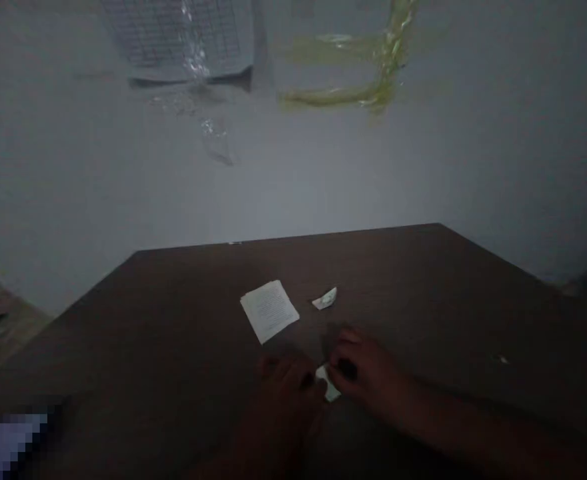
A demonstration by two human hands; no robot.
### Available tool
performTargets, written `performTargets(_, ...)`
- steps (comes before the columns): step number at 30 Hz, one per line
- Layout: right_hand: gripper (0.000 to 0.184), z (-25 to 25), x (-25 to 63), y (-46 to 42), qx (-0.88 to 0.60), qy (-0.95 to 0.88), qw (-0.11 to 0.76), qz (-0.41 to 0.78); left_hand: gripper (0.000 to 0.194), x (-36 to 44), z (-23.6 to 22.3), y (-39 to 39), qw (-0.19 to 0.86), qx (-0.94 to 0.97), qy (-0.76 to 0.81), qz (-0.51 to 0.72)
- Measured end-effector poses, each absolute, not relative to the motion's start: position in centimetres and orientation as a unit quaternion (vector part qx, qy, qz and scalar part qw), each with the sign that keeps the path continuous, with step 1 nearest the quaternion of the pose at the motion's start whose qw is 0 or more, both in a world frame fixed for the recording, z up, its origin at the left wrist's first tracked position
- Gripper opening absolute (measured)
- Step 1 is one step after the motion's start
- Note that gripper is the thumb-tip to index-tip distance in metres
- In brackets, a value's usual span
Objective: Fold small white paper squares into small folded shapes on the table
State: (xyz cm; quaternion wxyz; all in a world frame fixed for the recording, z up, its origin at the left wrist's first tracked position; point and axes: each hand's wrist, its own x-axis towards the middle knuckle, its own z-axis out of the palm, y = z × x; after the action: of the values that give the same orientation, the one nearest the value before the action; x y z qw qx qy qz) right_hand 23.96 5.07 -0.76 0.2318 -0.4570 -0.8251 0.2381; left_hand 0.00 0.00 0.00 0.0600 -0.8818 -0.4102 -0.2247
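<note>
Because the light is so dim, a paper edge could be hard to see on the dark brown worktop [413,280]. At its six o'clock side, the right hand [366,370] is bent, its tips pinched on the small paper [331,389]. The left hand [290,387] is curled at the paper's left edge; I cannot tell how tight its fingers are. If the two hands pull apart, the small paper between them might rip or bend wrong. The printed square papers [270,312] lie toward eleven o'clock from the hands, and a bump could slide them. Tiniest is the folded paper [326,299], at twelve o'clock; a finger reaching forward might squash it.
</note>
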Motion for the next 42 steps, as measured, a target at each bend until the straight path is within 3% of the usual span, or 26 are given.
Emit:
performTargets(4,0.013,-0.9,24.0,5.2,-0.451,-0.833,0.232,0.223,0.008,-0.3,-1.1,0.2,0.068,-0.888,-0.408,-0.2)
performTargets(16,0.01,-1.4,24.4,5.1,-0.397,-0.872,0.223,0.181,0.02,-0.9,-1.0,-0.2,0.044,-0.894,-0.408,-0.177)
performTargets(28,0.012,-1.8,24.3,5.8,-0.397,-0.872,0.229,0.174,0.01,-0.1,-0.4,-0.3,0.094,-0.896,-0.401,-0.166)
performTargets(36,0.012,-1.7,24.7,5.7,-0.398,-0.868,0.229,0.189,0.03,-0.6,-1.2,-0.7,0.118,-0.905,-0.359,-0.197)
performTargets(42,0.01,-1.4,24.6,5.4,-0.409,-0.866,0.21,0.196,0.027,-0.9,-1.6,-0.5,0.141,-0.904,-0.346,-0.208)
